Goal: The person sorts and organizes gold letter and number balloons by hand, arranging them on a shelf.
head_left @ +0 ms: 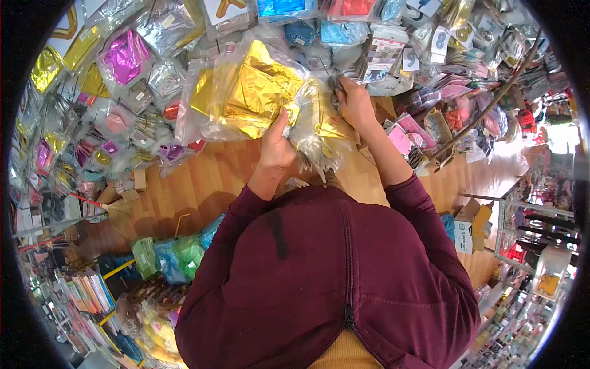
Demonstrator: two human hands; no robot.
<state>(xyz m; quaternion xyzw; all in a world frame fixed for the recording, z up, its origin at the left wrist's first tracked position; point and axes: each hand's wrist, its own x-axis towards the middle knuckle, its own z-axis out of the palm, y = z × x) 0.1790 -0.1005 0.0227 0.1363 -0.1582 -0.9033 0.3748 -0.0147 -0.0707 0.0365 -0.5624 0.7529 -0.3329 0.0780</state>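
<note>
A bunch of clear plastic packets with folded gold foil (pixel 261 92) inside, perhaps foil balloons, hangs in front of the rack. My left hand (pixel 278 144) is closed on the lower part of these packets, its thumb lying over the gold foil. To its right, my right hand (pixel 356 104) is closed at the edge of more gold packets (pixel 322 117), near a small dark piece whose kind I cannot make out. What its fingers hold is partly hidden. Crumpled packet ends hang down between the two hands.
Packets surround the hands: a magenta foil packet (pixel 126 56) at left, a blue foil packet (pixel 281 7) above, number cards (pixel 410 59) at right. Below lies a wooden floor (pixel 190 178). A cardboard box (pixel 468 227) stands at right, green and blue bags (pixel 175 255) at lower left.
</note>
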